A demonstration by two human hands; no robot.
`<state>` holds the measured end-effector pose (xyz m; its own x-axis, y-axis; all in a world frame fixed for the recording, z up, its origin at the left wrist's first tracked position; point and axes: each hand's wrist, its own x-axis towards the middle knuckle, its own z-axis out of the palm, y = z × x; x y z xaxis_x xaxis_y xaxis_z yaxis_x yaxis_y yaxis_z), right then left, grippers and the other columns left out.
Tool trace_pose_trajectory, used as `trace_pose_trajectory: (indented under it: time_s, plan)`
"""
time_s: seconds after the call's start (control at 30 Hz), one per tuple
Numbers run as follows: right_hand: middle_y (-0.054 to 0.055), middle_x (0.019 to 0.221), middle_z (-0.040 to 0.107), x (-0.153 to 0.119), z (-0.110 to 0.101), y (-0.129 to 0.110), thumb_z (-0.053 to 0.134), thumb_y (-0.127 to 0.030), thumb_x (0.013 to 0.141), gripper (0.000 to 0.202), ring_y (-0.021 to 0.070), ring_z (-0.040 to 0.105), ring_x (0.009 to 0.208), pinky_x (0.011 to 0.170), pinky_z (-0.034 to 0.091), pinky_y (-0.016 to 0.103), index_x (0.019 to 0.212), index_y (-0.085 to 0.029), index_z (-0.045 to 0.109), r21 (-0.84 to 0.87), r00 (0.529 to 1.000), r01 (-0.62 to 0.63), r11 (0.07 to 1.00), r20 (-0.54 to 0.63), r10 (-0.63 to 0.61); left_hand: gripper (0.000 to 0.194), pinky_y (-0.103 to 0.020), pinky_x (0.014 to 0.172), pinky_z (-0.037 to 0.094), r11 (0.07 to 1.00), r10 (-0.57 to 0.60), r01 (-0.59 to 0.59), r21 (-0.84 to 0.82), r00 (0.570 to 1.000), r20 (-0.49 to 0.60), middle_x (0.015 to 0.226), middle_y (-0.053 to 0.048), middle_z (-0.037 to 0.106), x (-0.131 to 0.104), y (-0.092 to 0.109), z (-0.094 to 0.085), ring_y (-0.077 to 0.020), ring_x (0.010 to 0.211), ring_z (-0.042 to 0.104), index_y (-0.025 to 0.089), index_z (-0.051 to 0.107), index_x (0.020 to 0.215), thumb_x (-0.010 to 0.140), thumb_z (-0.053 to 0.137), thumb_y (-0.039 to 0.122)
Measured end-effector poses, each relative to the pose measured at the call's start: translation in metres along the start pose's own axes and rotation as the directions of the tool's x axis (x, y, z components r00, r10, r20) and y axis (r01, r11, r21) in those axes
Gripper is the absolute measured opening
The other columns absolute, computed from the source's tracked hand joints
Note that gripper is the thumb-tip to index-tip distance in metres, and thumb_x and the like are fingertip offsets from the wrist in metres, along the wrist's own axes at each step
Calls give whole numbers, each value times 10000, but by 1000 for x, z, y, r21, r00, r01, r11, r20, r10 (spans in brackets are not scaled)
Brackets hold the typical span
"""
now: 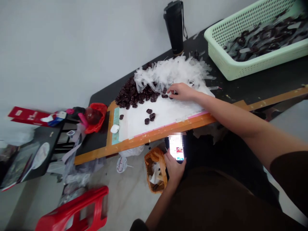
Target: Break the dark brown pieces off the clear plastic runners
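Observation:
My left hand (pixel 175 170) is closed around a lit smartphone (pixel 176 148), held upright below the table's front edge. My right hand (pixel 183 91) reaches over the white work surface (pixel 134 125), fingers bent and apart, with the tips beside small dark brown pieces (pixel 165 96). Part of one piece shows under the fingers; whether they touch it cannot be made out. A heap of similar glossy dark pieces (pixel 131 91) lies left of this hand, and a few sit apart nearer the front. Behind the hand is a pile of clear plastic sleeves (pixel 175 70).
A pale green basket (pixel 231 69) at right holds dark pieces in clear sleeves. A black tumbler (pixel 175 30) stands by the wall. Left are a small white object (pixel 115 129) and a red bag (pixel 98 112). Below are an orange bin bag (pixel 149 160) and a red stool (pixel 72 205).

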<state>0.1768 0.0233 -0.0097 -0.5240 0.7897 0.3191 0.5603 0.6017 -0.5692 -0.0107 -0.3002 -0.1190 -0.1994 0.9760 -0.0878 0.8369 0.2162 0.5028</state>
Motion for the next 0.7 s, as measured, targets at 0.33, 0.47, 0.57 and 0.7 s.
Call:
trace_pose_trajectory:
  time_s: [0.33, 0.47, 0.57, 0.7]
  plan:
    - [68, 913, 639, -1, -2, -2, 571, -272, 827, 192, 191, 550, 751, 724, 408, 325, 980, -212, 671, -12, 1000, -6, 1000, 6, 7, 776, -425, 965, 483, 997, -28, 30, -74, 999, 30, 1247, -167, 456, 2, 4, -3, -321, 1198, 499, 183, 284, 1378, 743, 673, 397]
    - [77, 923, 633, -2, -3, -4, 570, -289, 833, 204, 202, 554, 765, 735, 404, 335, 993, -208, 669, -2, 1000, -17, 1000, 17, 17, 804, -426, 974, 486, 996, -22, 23, -87, 1000, 10, 1280, -181, 452, 1, 1, -1, -333, 1226, 487, 165, 293, 1380, 728, 682, 429]
    - [78, 918, 634, -1, -3, -4, 564, -295, 836, 213, 207, 554, 772, 741, 403, 340, 998, -210, 674, -1, 1000, -17, 1000, 17, 17, 810, -418, 982, 483, 995, -19, 19, -93, 1000, 4, 1300, -189, 443, 1, 0, 0, -334, 1244, 479, 161, 289, 1385, 731, 682, 429]
    - [73, 923, 639, -1, -2, -2, 560, -305, 837, 218, 205, 553, 778, 737, 403, 333, 1000, -218, 676, -4, 1000, -8, 1000, 16, 8, 804, -423, 998, 463, 997, -10, 10, -77, 1000, 1, 1286, -197, 450, 1, 1, -1, -332, 1229, 484, 135, 284, 1377, 733, 682, 404]
